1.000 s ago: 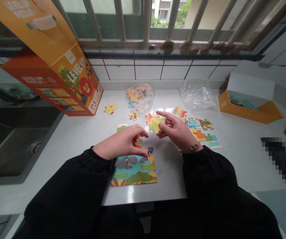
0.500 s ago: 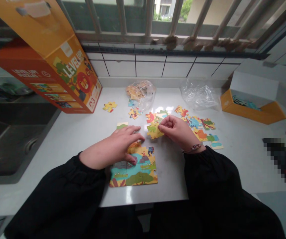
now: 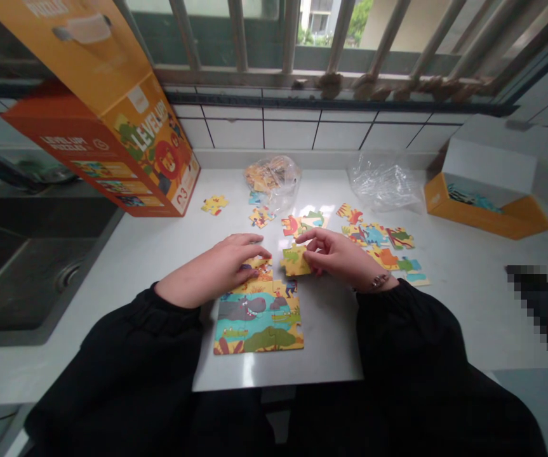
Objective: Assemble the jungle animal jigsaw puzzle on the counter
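Observation:
A partly joined jigsaw puzzle (image 3: 254, 317) with a grey hippo and crocodiles lies flat near the counter's front edge. My left hand (image 3: 221, 266) rests over its upper left, fingers stretched and apart, hiding some pieces there. Between the thumb and fingers of my right hand (image 3: 338, 257) is a yellow-and-green puzzle piece (image 3: 294, 259), just above the joined part's upper right; the index finger is raised off it. Behind it lie a red-and-yellow piece (image 3: 291, 225) and a green one (image 3: 312, 220). Several loose pieces (image 3: 382, 257) are grouped beyond my right wrist.
A tall orange puzzle box (image 3: 154, 152) stands back left beside a dark sink (image 3: 54, 285). A clear bag of pieces (image 3: 274, 178), an empty-looking plastic bag (image 3: 383, 181) and an open yellow box (image 3: 487, 209) line the back. One loose piece (image 3: 215, 204) lies near the tall box.
My right hand has brought the yellow-and-green piece slightly nearer me, and its index finger has lifted. My left hand has drawn back from the hippo, uncovering it.

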